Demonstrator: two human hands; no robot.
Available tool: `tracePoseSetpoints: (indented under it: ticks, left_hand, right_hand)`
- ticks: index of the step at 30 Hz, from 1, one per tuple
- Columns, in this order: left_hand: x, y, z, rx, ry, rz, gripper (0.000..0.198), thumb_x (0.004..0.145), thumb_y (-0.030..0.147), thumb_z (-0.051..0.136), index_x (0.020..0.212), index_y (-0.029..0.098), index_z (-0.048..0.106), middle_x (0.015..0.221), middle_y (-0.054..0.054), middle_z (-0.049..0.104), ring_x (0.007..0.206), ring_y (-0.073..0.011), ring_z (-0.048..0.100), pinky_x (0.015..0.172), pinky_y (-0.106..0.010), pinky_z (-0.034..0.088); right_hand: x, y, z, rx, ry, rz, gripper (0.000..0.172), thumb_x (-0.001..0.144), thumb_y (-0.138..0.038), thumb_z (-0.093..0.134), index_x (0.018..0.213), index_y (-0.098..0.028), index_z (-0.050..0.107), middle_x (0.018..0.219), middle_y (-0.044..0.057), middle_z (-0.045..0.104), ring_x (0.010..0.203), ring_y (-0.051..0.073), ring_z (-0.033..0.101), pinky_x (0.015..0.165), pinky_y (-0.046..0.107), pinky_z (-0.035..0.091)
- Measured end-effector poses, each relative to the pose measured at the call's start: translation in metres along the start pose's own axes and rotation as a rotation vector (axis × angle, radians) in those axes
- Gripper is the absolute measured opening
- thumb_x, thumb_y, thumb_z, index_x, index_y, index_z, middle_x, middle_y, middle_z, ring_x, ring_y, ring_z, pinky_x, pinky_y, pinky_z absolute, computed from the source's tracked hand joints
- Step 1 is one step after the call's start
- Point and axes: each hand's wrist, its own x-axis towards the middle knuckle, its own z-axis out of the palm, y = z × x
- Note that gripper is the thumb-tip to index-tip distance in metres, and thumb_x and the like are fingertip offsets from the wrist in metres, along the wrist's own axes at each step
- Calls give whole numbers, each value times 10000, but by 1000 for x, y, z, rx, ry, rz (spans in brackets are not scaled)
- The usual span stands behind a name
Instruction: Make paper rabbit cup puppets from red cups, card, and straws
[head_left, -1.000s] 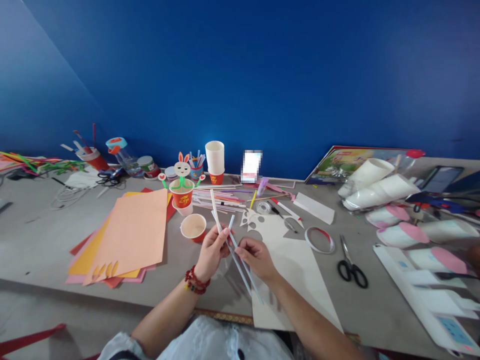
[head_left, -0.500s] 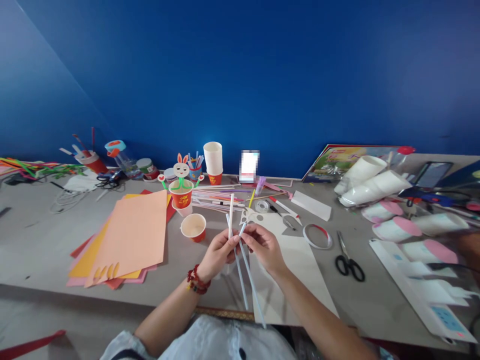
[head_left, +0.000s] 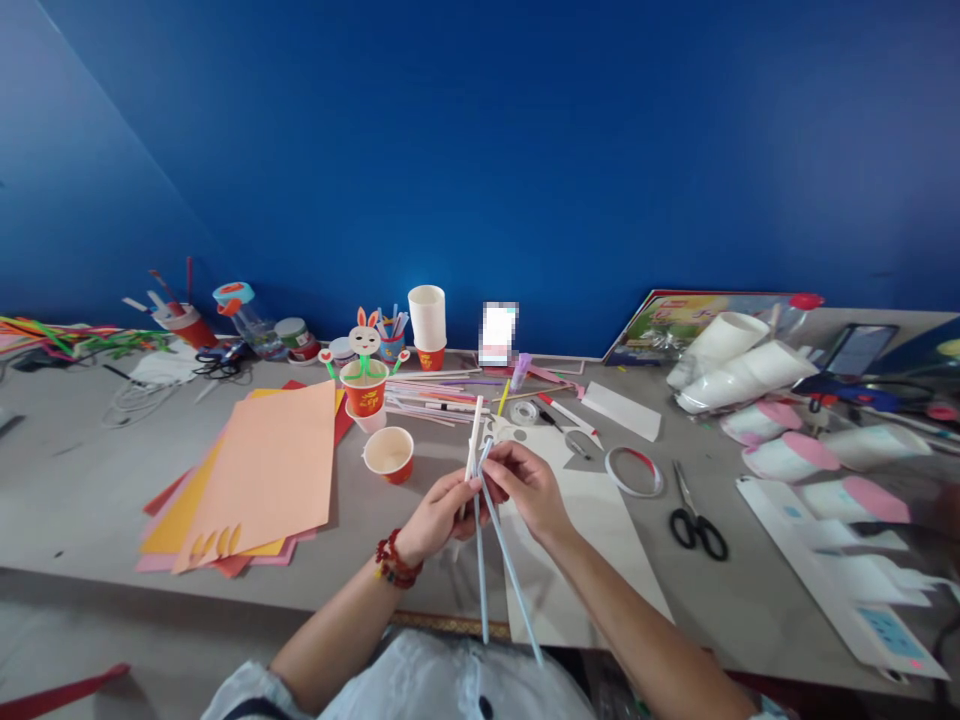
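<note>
My left hand (head_left: 442, 512), with red bead bracelets on its wrist, pinches a bundle of pale straws over the table's front part. One white straw end (head_left: 476, 425) sticks up out of the grip, and a light-blue straw (head_left: 481, 580) hangs below it. The fingers of my right hand (head_left: 527, 487) are closed on a second light-blue straw (head_left: 514, 580), which slants down to the right. Both hands meet at the upper ends of the straws, where fingers partly hide them. To the left of my hands stands a red-and-white paper cup (head_left: 388, 456).
Stacked coloured paper (head_left: 277, 470) lies left. A rabbit-decorated cup (head_left: 365, 390) stands behind the nearer cup. Loose straws (head_left: 431, 400) lie at the back. White paper (head_left: 592, 550), a tape roll (head_left: 634, 472), scissors (head_left: 697, 530) and a power strip (head_left: 840, 580) are on the right.
The white straw's upper end has shifted right and leans toward my right hand. The lower ends of the two light-blue straws have spread farther apart.
</note>
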Motion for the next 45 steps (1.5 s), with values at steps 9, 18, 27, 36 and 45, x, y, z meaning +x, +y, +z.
tracePoseSetpoints:
  ticks: [9, 18, 27, 36, 45]
  left_hand:
    - [-1, 4, -1, -24, 15, -20, 370, 820, 502, 660, 837, 135, 616, 552, 40, 536, 335, -11, 250, 356, -174, 144]
    - [-1, 3, -2, -21, -10, -63, 387, 818, 514, 653, 853, 130, 624, 551, 31, 551, 335, -16, 262, 360, -178, 157]
    - [1, 3, -4, -10, -6, -69, 415, 803, 537, 667, 866, 130, 622, 556, 36, 545, 336, -15, 261, 362, -177, 152]
    - [2, 0, -7, -29, 18, -43, 385, 815, 512, 674, 861, 133, 618, 577, 39, 545, 345, -5, 257, 360, -169, 150]
    - [2, 2, -6, -26, 53, -25, 387, 804, 509, 691, 853, 132, 619, 572, 37, 552, 347, -4, 270, 362, -166, 150]
  right_hand:
    - [1, -1, -1, -45, 19, -23, 174, 849, -351, 703, 818, -198, 628, 558, -50, 571, 477, 86, 493, 468, 211, 369]
    - [8, 2, -1, -37, -8, -16, 155, 864, -338, 695, 844, -202, 622, 597, -54, 597, 444, 83, 524, 464, 219, 406]
    - [10, -1, -1, -31, -25, 1, 193, 856, -357, 688, 798, -198, 596, 565, -57, 574, 444, 86, 508, 468, 223, 402]
    - [9, 4, -2, -57, -9, -7, 187, 857, -370, 687, 811, -206, 610, 595, -49, 579, 487, 97, 517, 490, 227, 404]
    - [11, 4, -1, -50, -8, -1, 206, 855, -382, 693, 807, -201, 607, 610, -49, 579, 489, 89, 515, 493, 224, 395]
